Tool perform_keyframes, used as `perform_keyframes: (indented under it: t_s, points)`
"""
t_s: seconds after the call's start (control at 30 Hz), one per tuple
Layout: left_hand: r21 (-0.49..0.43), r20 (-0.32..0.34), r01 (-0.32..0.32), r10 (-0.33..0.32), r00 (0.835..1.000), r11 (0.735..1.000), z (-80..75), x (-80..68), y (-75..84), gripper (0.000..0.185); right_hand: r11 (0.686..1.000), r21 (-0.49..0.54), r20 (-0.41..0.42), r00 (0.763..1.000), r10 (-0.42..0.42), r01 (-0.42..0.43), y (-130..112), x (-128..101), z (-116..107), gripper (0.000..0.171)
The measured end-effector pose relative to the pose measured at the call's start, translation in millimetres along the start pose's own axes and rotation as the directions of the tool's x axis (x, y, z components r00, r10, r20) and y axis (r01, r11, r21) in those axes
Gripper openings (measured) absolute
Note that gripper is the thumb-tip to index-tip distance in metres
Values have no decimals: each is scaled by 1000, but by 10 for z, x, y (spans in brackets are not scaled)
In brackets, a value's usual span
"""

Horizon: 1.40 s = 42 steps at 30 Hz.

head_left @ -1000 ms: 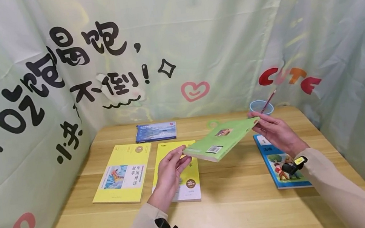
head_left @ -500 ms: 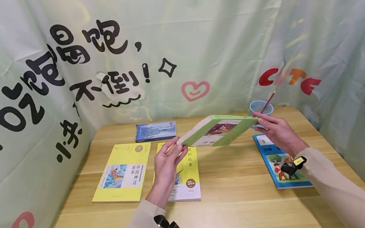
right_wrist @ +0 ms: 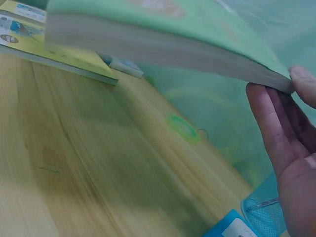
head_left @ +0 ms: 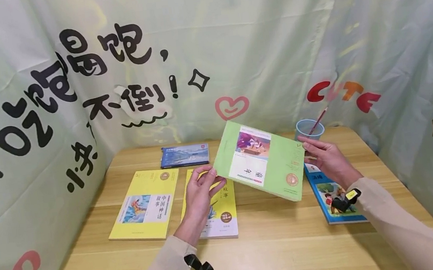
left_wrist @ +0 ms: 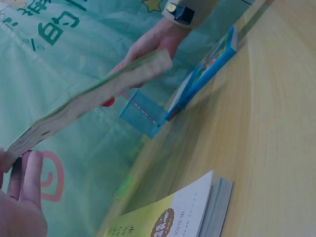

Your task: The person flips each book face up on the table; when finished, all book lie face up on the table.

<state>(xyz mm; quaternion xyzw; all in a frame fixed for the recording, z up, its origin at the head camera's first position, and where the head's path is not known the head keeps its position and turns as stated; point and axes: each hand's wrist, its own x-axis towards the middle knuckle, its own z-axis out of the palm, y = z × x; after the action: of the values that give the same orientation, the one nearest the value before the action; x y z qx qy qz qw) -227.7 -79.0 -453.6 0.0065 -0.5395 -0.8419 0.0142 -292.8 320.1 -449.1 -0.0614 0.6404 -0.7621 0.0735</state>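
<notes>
A green book (head_left: 273, 164) hangs tilted above the table, its front cover turned up toward the head camera. Its picture and title lie sideways. My left hand (head_left: 197, 198) pinches the left edge of the book. At the opposite edge my right hand (head_left: 329, 157) holds it, and in the right wrist view the thumb is on top with fingers beneath the page block (right_wrist: 197, 66). Under the book's left end lies a yellow and white book (head_left: 221, 224), partly covered by the left hand. A blue book (head_left: 345, 209) lies below the right forearm, partly hidden.
A yellow book (head_left: 147, 229) lies at the left of the wooden table (head_left: 279, 253). Behind it is a small blue book (head_left: 184, 156). At the back right stands a blue mesh cup (head_left: 301, 130) with a pencil (head_left: 320, 118). A printed cloth (head_left: 263, 57) encloses the table.
The green book has turned over between the hands, from its back cover with a barcode to its front cover. Both hands stay in nearly the same places.
</notes>
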Motion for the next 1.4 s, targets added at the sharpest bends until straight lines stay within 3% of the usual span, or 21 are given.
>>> perform_keyframes:
  t_s: [0.27,0.57,0.77,0.87,1.0,1.2,1.27,1.4]
  points:
    - [51,54,78,-81,995,996,-37,-16,-38,44,985,-166,-61,997,43,-52,45,2,9,67]
    - [113,78,147,-157,985,983,-53,-35,-72,38,993,-101,56,996,65,-60,48,-4,35,65]
    - [124,92,164,-176,980,979,-65,-31,-118,35,997,-55,10,999,45,-44,100,-9,47,44]
    - [136,97,160,-174,980,978,-64,-24,-139,31,996,-79,2,999,41,-41,127,0,49,38]
    - [161,106,154,-172,979,975,-64,-27,-146,31,993,-103,25,998,62,-59,136,4,50,41]
    - [203,94,165,-187,978,965,-81,-33,-158,45,996,-18,95,991,92,-91,148,15,22,46]
    - [220,75,178,-199,977,959,-90,-29,-163,44,995,-49,105,991,88,-83,164,20,17,44]
    - [246,50,199,-217,975,949,-98,-36,-162,37,970,-225,99,988,115,-90,194,13,27,47]
